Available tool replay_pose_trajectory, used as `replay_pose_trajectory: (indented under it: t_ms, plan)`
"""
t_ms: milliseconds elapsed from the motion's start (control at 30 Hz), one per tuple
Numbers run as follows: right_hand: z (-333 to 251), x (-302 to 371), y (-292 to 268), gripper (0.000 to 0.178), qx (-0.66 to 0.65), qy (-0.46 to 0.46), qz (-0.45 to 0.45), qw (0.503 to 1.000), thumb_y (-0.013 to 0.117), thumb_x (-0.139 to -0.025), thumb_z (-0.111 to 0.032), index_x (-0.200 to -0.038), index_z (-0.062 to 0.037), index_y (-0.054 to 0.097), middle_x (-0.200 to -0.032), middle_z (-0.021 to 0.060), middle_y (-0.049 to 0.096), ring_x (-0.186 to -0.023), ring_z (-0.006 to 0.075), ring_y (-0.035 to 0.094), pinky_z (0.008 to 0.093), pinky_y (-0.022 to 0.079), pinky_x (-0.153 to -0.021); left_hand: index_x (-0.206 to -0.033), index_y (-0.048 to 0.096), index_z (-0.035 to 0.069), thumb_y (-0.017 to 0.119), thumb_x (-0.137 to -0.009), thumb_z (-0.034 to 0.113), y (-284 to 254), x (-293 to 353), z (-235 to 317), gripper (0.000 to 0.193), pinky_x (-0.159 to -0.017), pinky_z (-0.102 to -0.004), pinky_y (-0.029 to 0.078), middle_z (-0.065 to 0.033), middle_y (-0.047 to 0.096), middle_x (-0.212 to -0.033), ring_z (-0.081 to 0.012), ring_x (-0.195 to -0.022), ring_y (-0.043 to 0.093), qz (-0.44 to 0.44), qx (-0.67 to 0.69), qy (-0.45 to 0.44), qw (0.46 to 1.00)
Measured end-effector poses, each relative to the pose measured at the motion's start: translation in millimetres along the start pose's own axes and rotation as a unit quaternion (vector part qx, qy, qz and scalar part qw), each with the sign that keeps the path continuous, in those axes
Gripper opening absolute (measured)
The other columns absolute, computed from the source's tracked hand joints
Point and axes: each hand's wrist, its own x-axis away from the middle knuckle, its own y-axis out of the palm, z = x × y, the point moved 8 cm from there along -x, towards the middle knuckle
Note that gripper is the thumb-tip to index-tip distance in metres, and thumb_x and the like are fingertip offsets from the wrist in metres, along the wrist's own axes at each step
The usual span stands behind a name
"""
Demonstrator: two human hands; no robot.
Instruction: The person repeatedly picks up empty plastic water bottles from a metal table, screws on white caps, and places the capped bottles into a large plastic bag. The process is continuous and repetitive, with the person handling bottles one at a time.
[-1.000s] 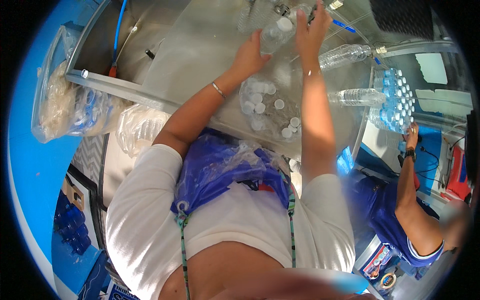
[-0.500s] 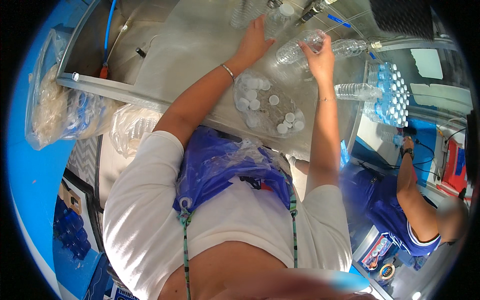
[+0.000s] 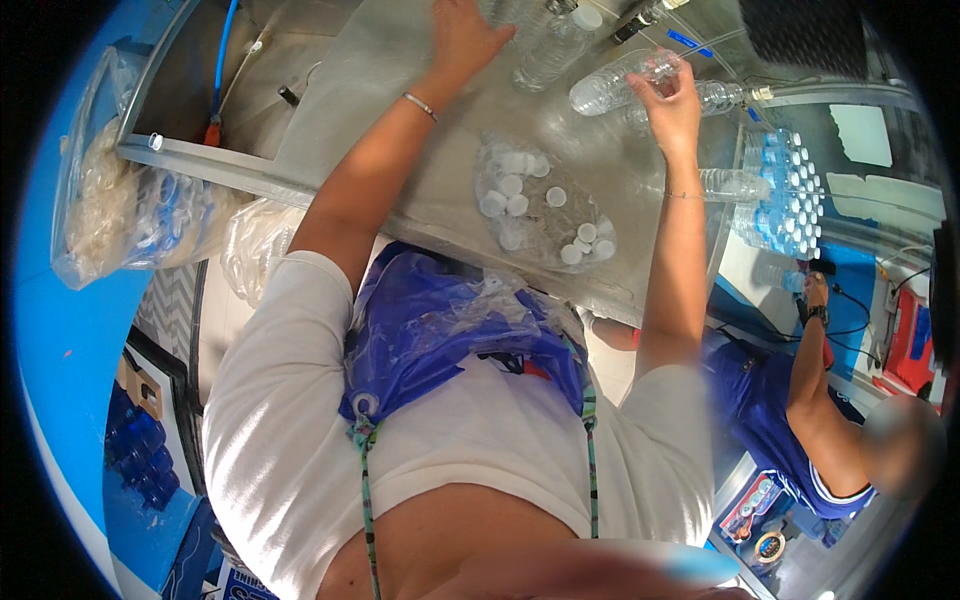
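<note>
My right hand is closed round a clear plastic bottle, which lies tilted above the steel counter. A second clear bottle lies just behind that hand. My left hand reaches to the top edge of the view with its thumb stretched out; its fingertips are partly cut off. To its right stands a clear bottle with a white cap. Between my forearms, a clear plastic bag with several loose white caps rests on the counter.
A recessed steel basin with a blue hose is at the left. Plastic bags hang by the counter edge. At the right, several capped bottles stand grouped beside a co-worker in blue. Another clear bottle lies near them.
My left hand has moved left and away, off the capped bottle it was beside. My right hand, still holding its bottle, appears slightly farther right.
</note>
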Motion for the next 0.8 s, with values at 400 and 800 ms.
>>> replay_pose_trajectory:
  t_ms: [400,800]
  plan:
    - [104.3,90.7,104.4,0.050,-0.684,0.444,-0.179,0.551,0.056,-0.093,-0.030,-0.129,0.0034,0.044,-0.117,0.0369,0.050,-0.089,0.0353,0.064,0.0298,0.058,-0.060,-0.115,0.056,0.000,0.073,-0.074,0.015,-42.1,-2.7,14.3,0.047,-0.091,-0.0426,0.046,-0.0175,0.058,-0.117,-0.0317,-0.107,0.056,-0.023,0.028,0.021,0.999]
    - [3.4,30.2,6.4,0.058,0.159,0.100,-0.062,0.980,0.077,-0.077,-0.038,-0.111,0.0031,0.053,-0.088,0.0159,0.068,-0.080,0.0309,0.067,0.0393,0.053,-0.074,-0.127,0.044,0.003,0.079,-0.075,0.016,-93.5,27.2,60.3,0.064,-0.083,-0.0324,0.053,-0.0086,0.062,-0.117,-0.0208,-0.102,0.061,-0.088,0.120,-0.081,0.986]
